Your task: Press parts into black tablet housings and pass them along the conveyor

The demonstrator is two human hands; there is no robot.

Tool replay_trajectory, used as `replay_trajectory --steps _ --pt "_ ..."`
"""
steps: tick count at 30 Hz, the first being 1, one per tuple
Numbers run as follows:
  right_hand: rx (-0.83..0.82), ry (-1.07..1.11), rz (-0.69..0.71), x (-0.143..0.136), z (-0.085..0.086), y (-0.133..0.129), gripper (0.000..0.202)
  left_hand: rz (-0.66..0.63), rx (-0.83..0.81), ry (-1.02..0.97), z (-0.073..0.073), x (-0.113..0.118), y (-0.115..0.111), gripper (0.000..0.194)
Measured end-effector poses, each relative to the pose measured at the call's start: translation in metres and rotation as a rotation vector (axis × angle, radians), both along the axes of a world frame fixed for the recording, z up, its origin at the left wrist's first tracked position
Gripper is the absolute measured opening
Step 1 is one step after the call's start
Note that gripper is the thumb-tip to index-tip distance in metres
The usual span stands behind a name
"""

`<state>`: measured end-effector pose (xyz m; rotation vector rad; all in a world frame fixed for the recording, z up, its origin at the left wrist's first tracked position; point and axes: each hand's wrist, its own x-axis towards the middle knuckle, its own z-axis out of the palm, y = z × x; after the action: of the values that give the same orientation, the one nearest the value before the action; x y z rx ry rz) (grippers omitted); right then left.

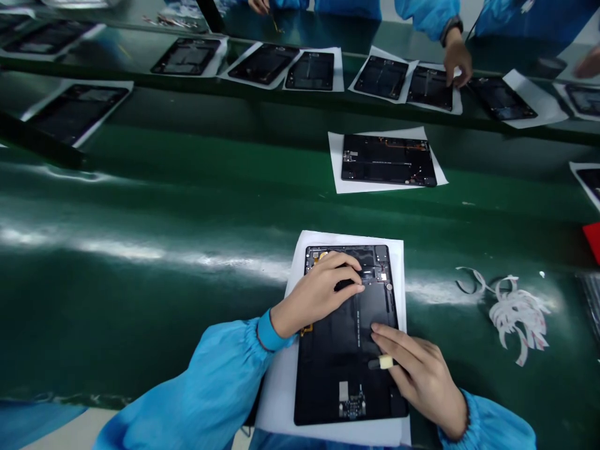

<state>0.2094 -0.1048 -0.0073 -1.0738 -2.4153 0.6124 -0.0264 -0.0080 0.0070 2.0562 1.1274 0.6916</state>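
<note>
An opened black tablet (328, 362), its inner parts bare, lies on white paper (276, 406) in front of me. My left hand (325, 284) rests over its upper part, fingers bent and apart, with the fingertips near a small shiny strip. What lies under that palm is hidden. My right hand (417, 369) is at the tablet's right side, its forefinger touching the black surface. Held in that hand is a small black-tipped tool (385, 362) with a cream band; the rest of it is covered by the fingers.
Curled white strips (520, 312) are heaped on the green bench to the right. Another opened tablet (389, 161) sits on paper farther forward. Several more line a raised shelf, where a co-worker's hand (457, 62) touches one. A red object (593, 240) is at the right edge.
</note>
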Motion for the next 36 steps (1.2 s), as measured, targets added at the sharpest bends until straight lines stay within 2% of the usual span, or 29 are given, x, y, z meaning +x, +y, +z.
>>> replay_trajectory --steps 6,9,12,15,17,19,22,26,30,33,36 --pt "0.030 -0.005 -0.022 -0.003 0.007 0.001 0.036 -0.010 0.016 0.007 0.000 -0.003 0.000 0.006" --pt "0.131 -0.036 -0.017 -0.004 0.027 -0.005 0.035 -0.025 0.024 0.032 0.000 -0.003 0.000 0.007" --pt "0.153 -0.129 0.069 -0.010 0.049 -0.012 0.035 -0.041 0.024 0.070 0.001 -0.002 -0.002 0.026" --pt "0.175 -0.293 0.157 -0.021 0.058 -0.012 0.031 -0.027 0.075 0.053 0.007 0.000 -0.004 0.031" --pt "0.229 -0.395 0.185 -0.028 0.055 -0.006 0.030 0.084 0.146 -0.007 0.014 -0.001 -0.006 0.025" --pt "0.247 -0.475 0.179 -0.032 0.049 0.004 0.037 0.276 0.216 -0.041 0.022 -0.007 -0.010 0.015" --pt "0.204 -0.559 0.139 -0.034 0.042 0.027 0.043 0.498 0.203 0.038 0.027 -0.025 -0.028 0.009" --pt "0.155 -0.554 0.087 -0.037 0.038 0.060 0.038 0.571 0.033 0.282 0.011 -0.055 -0.071 0.024" --pt "0.136 -0.513 0.074 -0.036 0.036 0.072 0.035 0.683 0.007 0.469 -0.008 -0.066 -0.110 0.032" --pt "0.112 -0.409 -0.013 -0.022 0.034 0.064 0.034 0.690 -0.062 0.429 -0.009 -0.059 -0.121 0.029" --pt "0.086 -0.302 -0.199 -0.002 0.027 0.048 0.034 0.686 -0.132 0.249 -0.001 -0.047 -0.121 0.024"
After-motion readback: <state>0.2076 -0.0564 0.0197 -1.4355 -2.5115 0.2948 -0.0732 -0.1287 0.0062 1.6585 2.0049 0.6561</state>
